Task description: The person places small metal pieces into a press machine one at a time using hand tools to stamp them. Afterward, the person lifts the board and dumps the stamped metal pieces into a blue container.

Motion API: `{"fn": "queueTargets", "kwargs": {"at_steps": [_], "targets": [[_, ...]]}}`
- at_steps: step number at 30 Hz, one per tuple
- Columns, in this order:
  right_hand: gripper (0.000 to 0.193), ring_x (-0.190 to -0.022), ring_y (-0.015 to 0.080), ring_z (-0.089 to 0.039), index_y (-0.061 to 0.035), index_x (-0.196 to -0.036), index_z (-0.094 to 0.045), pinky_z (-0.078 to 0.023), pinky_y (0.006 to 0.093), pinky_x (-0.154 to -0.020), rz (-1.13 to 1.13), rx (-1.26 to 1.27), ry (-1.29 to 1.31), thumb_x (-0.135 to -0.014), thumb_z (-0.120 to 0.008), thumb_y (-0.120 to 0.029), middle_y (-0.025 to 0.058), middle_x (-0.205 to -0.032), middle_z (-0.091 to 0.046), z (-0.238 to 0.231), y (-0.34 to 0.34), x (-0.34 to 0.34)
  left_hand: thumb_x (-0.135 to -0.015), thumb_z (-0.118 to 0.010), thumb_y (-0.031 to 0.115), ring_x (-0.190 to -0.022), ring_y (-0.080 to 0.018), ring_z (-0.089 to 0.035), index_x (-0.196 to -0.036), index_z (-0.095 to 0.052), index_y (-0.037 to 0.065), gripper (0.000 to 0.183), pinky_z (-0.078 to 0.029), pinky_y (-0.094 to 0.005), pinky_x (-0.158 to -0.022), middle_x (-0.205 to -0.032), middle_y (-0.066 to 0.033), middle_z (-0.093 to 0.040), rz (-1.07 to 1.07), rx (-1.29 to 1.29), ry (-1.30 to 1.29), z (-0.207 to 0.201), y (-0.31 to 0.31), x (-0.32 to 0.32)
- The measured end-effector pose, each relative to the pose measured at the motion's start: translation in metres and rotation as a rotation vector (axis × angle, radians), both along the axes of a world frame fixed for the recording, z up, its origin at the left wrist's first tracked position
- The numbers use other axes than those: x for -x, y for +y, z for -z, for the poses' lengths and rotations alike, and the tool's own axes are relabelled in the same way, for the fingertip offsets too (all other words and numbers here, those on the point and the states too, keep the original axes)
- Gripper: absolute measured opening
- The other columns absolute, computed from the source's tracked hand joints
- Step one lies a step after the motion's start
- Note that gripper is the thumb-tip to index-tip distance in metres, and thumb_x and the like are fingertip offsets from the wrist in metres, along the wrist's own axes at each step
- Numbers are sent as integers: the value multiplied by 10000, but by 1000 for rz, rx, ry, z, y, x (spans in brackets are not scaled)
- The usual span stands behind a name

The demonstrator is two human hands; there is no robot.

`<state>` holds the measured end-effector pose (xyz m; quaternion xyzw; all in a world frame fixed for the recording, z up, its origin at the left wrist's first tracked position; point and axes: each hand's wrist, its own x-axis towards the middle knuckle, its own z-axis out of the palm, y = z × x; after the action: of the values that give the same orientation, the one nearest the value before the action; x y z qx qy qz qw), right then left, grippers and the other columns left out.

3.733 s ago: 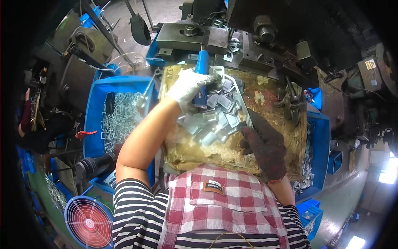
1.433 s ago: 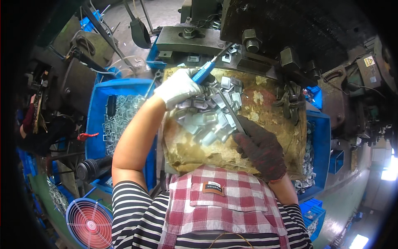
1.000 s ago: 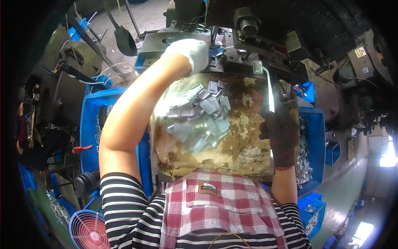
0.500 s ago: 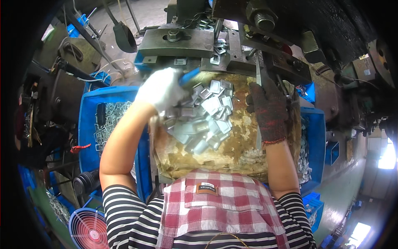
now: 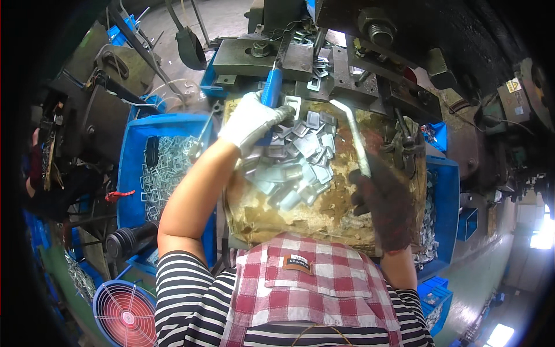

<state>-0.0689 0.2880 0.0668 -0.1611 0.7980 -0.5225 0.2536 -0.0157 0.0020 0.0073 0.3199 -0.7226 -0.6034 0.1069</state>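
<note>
My left hand [image 5: 250, 122], in a white glove, is closed around a blue-handled tool [image 5: 272, 88] whose narrow dark tip points up toward the press's bolted steel block [image 5: 245, 59]. Below and beside that hand lies a loose pile of small silver rectangular metal pieces [image 5: 309, 144] on a worn, brown-stained work surface [image 5: 347, 222]. In a dark glove, my right hand [image 5: 384, 202] grips the lower end of a slim silver metal rod [image 5: 355, 136] with a bent tip. The rod slants up over the right side of the surface, apart from the pile. Motion blurs this hand somewhat.
Blue bins of metal pieces flank me, one on the left [image 5: 165, 122] and one on the right [image 5: 445, 214]. Heavy press parts with a large bolt [image 5: 378, 32] overhang the far right. A round fan [image 5: 124, 315] stands at lower left. More pieces [image 5: 319, 72] lie among the steel blocks.
The blue-handled tool has swung from slanting right to nearly upright. My right hand has drawn back toward me, and its rod now tilts left. The whole view has shifted slightly.
</note>
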Motion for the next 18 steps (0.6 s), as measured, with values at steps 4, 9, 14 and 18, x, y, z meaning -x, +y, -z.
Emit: {"fn": "queueTargets", "kwargs": {"at_steps": [4,9,14,18], "targets": [[457,-770,100,-694,-83,-1426,-586,-582,261,-625,-114,30,-143,-975,-656,-119,54,-1005,-721,-2,-5,-13,-821,-850,266,-822,-114,-653,-1138,-627,46,445,-531,-285,-727,-989,-48,-685,36,-97,-61,-17,12,2],[468,-777,112,-703,-85,-1436,-575,-585,262,-628,-127,-4,-156,-976,-652,-125,71,-1032,-725,0,-5,-14,-820,-855,254,-811,-122,-657,-1153,-605,50,463,-543,-291,-703,-979,-57,-678,17,-157,-66,-22,21,1],[459,-769,117,-707,-81,-1432,-577,-588,271,-626,-121,-41,-107,-981,-643,-134,71,-1023,-729,-6,-8,-17,-823,-846,319,-800,-149,-647,-1068,-665,14,431,-573,-398,-688,-860,-59,-681,22,-221,19,-13,23,-5],[449,-737,115,-706,-80,-1425,-584,-591,272,-628,-138,-38,-21,-983,-639,-130,70,-994,-734,-2,-8,-17,-862,-823,314,-717,-123,-674,-1093,-660,48,388,-562,-286,-625,-878,-59,-697,73,-388,2,-13,21,-1]]}}
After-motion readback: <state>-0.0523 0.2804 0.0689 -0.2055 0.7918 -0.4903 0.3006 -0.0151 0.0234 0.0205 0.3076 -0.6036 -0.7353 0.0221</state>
